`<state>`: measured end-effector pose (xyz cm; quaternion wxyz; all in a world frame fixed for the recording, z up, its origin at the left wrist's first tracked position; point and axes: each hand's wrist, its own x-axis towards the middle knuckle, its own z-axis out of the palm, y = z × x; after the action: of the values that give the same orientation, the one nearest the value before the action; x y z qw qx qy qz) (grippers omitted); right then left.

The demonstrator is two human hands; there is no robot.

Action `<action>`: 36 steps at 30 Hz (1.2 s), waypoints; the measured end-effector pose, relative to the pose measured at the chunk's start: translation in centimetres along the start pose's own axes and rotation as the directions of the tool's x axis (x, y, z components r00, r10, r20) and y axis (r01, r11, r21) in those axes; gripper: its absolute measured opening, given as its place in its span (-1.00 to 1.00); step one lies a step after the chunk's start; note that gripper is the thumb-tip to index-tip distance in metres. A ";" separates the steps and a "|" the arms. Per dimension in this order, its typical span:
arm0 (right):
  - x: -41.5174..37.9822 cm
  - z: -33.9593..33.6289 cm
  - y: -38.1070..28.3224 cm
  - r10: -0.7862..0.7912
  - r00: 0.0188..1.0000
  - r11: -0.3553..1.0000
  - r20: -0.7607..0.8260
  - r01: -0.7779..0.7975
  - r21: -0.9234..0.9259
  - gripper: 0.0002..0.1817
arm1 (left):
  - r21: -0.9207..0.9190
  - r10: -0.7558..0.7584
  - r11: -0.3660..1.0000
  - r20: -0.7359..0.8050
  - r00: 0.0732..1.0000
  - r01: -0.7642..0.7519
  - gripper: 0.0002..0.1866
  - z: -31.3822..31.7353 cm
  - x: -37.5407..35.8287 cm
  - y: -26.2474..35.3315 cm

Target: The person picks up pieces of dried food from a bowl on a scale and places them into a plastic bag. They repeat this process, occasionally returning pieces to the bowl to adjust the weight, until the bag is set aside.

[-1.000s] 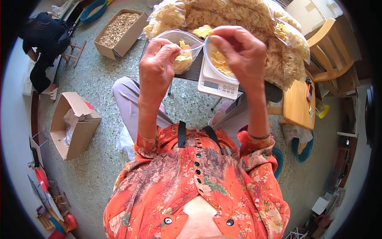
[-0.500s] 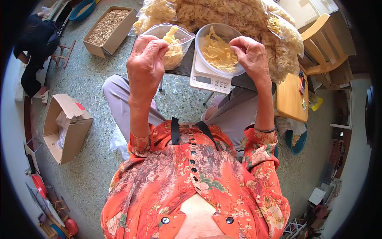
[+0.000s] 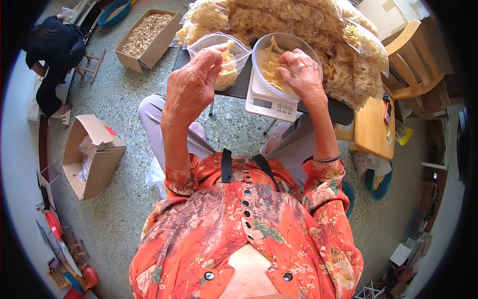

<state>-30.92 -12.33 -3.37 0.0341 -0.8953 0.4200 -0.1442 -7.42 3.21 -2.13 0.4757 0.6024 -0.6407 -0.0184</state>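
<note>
My left hand (image 3: 193, 85) is closed in a pinch at the near rim of a clear zip bag (image 3: 241, 56), which stands part filled with dried yellow slices. One slice (image 3: 229, 45) sticks up beside the fingertips. To the right, a translucent round bowl (image 3: 313, 50) holds more dried yellow slices (image 3: 271, 67) and rests on a white digital scale (image 3: 271, 105). My right hand (image 3: 303, 74) reaches over the bowl's right side, fingers curled down onto the slices. The fingertips partly hide what they grip.
Filled clear bags (image 3: 294, 22) are heaped at the back of the dark table (image 3: 239, 89). A wooden chair (image 3: 416, 65) and stool (image 3: 374, 127) stand right. On the left are a carton of brown pieces (image 3: 148, 35), an open box (image 3: 92, 157) and a seated person (image 3: 55, 47).
My right hand has moved left and down into the bowl, from its right rim onto the slices. My left hand stays at the bag. The whole view has shifted slightly.
</note>
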 end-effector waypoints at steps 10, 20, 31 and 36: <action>0.0 -1.7 0.6 0.068 0.993 0.974 -0.096 -0.045 0.220 -0.93 | 0.268 -0.162 0.956 0.137 0.977 0.121 -0.91 0.1 0.1 0.1; 0.2 -0.2 -0.3 0.071 0.996 0.997 0.048 -0.071 -0.005 -0.74 | 0.080 0.027 0.996 0.153 0.988 -0.040 -0.85 -0.3 0.7 -0.1; 0.3 0.2 0.0 0.088 0.996 0.994 -0.003 -0.087 0.071 -0.83 | 0.186 0.128 0.965 0.272 0.954 -0.183 -0.84 -0.2 0.8 -0.1; 0.1 0.2 0.2 0.036 0.997 0.993 -0.064 -0.028 0.117 -0.83 | 0.355 0.058 0.921 0.282 0.958 -0.161 -0.81 -0.2 0.9 -0.6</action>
<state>-30.89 -12.57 -3.58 0.0747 -0.8798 0.4260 -0.1972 -6.73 2.45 -1.85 0.2620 0.6368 -0.7234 0.0502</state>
